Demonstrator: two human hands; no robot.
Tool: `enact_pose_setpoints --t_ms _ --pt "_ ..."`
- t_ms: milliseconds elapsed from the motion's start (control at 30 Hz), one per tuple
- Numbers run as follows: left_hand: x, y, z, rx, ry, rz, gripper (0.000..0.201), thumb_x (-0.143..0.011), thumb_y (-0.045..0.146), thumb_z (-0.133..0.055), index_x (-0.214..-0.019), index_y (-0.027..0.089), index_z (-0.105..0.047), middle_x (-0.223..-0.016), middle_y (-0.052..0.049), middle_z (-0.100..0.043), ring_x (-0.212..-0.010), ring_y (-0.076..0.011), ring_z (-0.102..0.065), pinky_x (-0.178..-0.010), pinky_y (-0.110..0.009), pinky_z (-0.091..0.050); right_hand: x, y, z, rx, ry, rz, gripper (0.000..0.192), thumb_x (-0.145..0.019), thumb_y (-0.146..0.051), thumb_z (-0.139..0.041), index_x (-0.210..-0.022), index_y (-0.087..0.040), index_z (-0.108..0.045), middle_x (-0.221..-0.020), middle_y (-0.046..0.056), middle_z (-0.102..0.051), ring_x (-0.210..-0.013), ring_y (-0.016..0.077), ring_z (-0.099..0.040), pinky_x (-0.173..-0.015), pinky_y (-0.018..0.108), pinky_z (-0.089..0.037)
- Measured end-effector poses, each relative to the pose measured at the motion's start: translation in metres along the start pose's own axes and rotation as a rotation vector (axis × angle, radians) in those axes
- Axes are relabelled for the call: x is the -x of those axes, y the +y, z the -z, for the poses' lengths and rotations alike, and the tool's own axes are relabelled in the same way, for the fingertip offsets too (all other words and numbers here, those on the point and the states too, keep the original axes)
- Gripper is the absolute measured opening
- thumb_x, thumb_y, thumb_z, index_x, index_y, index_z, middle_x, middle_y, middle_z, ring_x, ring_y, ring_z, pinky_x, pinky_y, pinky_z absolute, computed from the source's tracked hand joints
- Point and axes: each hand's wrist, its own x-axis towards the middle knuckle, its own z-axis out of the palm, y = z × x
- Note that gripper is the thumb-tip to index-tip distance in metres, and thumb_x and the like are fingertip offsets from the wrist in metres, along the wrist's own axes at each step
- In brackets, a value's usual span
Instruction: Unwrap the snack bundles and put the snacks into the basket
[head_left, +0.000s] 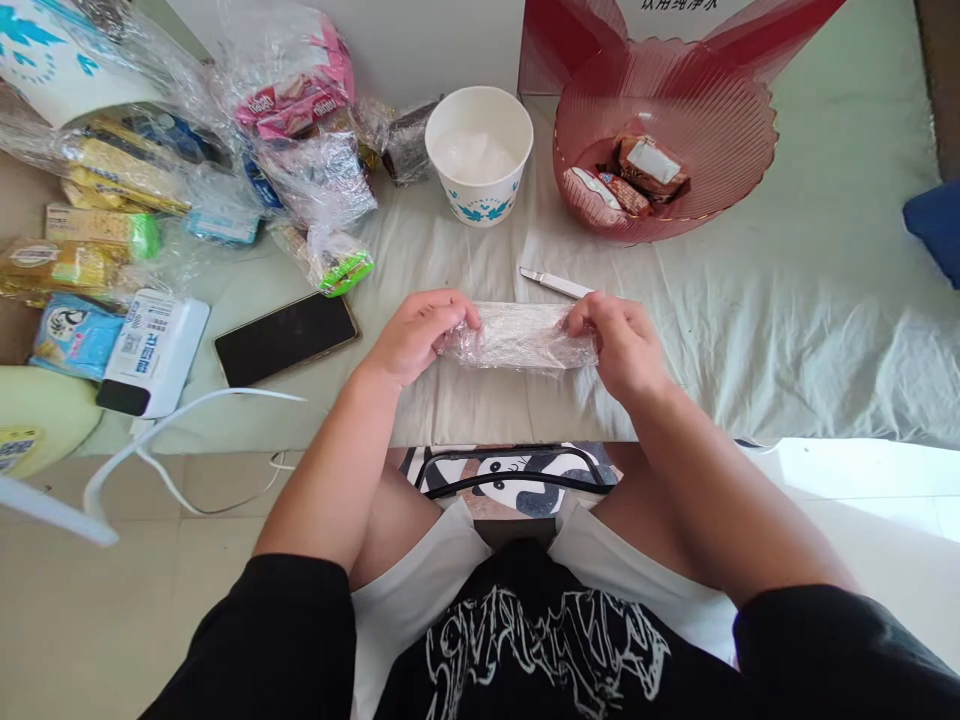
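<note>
Lying crosswise, clear plastic packet (519, 338) gripped endwise by left hand (415, 335), right hand (619, 345).

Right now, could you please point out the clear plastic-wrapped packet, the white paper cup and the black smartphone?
clear plastic-wrapped packet (519, 336): head view, middle of the wrap between both hands.
white paper cup with blue pattern (480, 200): head view, front wall.
black smartphone (286, 337): head view, screen centre.

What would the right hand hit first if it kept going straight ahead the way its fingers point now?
The right hand, gripping the clear plastic-wrapped pack, points up and left across the sheet. The white utility knife lies just beyond its fingertips, so probably that first; depth is uncertain.
</note>
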Motion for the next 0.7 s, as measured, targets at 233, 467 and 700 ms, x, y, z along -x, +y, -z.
enact_pose_setpoints --t_ms 233,467,700 --pt "-0.008 -0.008 0.003 -0.094 0.204 -0.147 0.030 -0.062 0.014 -0.074 -0.090 0.021 -0.065 -0.086 0.002 -0.069 -0.067 -0.0110 -0.067 -0.062 -0.023 -0.052 -0.004 0.009 -0.007 -0.265 0.081 -0.131 0.061 -0.064 -0.042 -0.089 -0.109 -0.028 -0.050 -0.074 -0.007 -0.057 -0.061 0.0116 -0.051 -0.059 0.026 -0.042" --pt "-0.007 -0.017 -0.009 -0.235 0.416 -0.348 0.016 -0.080 0.031 -0.074 -0.089 0.023 -0.063 -0.085 -0.001 -0.068 -0.083 -0.0151 -0.069 -0.083 -0.029 -0.057 0.003 0.003 -0.014 -0.027 0.246 -0.016 0.032 -0.081 -0.045 -0.075 -0.077 -0.023 -0.052 -0.069 -0.004 -0.050 -0.062 0.0111 -0.043 -0.061 0.028 -0.037" --pt "0.001 -0.023 -0.036 -0.174 -0.024 -0.182 0.056 -0.073 0.063 -0.083 -0.108 0.022 -0.071 -0.107 -0.008 -0.077 -0.102 -0.0232 -0.072 -0.084 -0.031 -0.056 0.019 -0.009 -0.034 -0.127 -0.143 0.132 0.046 -0.088 -0.062 -0.067 -0.074 -0.023 -0.049 -0.085 0.002 -0.064 -0.073 0.0151 -0.054 -0.070 0.033 -0.046"
